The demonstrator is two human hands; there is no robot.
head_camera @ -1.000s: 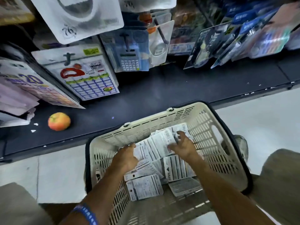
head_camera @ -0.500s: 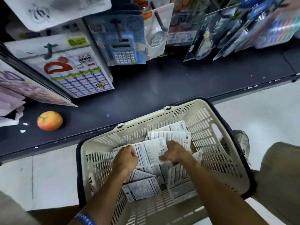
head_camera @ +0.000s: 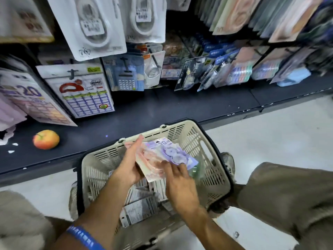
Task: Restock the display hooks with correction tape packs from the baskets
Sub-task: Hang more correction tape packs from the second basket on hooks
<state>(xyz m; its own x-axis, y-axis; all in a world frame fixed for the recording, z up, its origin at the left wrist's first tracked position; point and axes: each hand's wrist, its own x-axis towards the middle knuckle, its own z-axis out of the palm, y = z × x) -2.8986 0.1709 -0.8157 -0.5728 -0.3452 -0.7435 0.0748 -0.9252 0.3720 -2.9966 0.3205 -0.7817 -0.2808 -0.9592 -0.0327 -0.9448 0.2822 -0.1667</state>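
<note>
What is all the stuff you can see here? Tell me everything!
Cream plastic slotted basket: one, on the pale floor before the shelf.
Fanned pink and purple correction tape packs: a handful, count unclear, held above the basket.
White-backed packs: several, face down in the basket.
Red-yellow apple-like ball: one, on the dark shelf, left.
Dark shelf: one, behind the basket.
Blue calculator pack: one, hanging on a hook above the shelf.
Other hanging packs: many, mixed colours, blurred.
Blue wristband: one, on the left wrist.
Left hand: holds the fanned packs.
Right hand: grips the fanned packs.
</note>
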